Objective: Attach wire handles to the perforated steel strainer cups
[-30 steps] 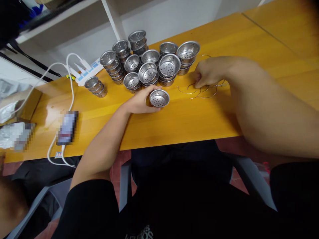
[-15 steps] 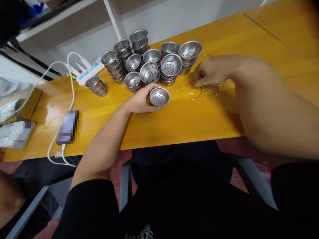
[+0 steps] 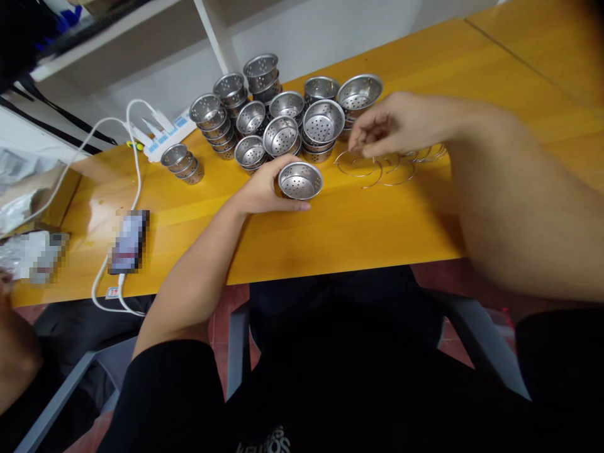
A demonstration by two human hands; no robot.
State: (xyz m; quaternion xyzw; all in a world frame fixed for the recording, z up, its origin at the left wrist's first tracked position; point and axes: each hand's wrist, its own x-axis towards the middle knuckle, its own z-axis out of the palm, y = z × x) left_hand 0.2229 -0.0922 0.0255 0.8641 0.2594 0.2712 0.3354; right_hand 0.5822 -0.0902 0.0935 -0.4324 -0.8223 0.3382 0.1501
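Observation:
A perforated stainless-steel cup (image 3: pixel 302 182) sits in my left hand (image 3: pixel 264 187), its open top facing up. The fingers and thumb curve around its side, just above the table's near half. To the right, my right hand (image 3: pixel 383 128) has its fingers pinched together on a thin wire ring (image 3: pixel 336 163), part of which is covered by the fingertips. Several more loose wire rings (image 3: pixel 399 183) lie on the table under and beside that hand. Stacks of similar perforated cups (image 3: pixel 282 135) stand just behind my left hand.
A short stack of cups (image 3: pixel 183 165) stands apart at the left. Near it are a white power strip (image 3: pixel 172 133) with cables and a phone (image 3: pixel 129 242) charging. Plastic-wrapped items (image 3: pixel 35 248) lie at the table's left end, close to another person's arm (image 3: pixel 16 358).
My right hand has shifted slightly left and its fingers have come up, the wire ring moving with them. The cup in my left hand has tilted a little.

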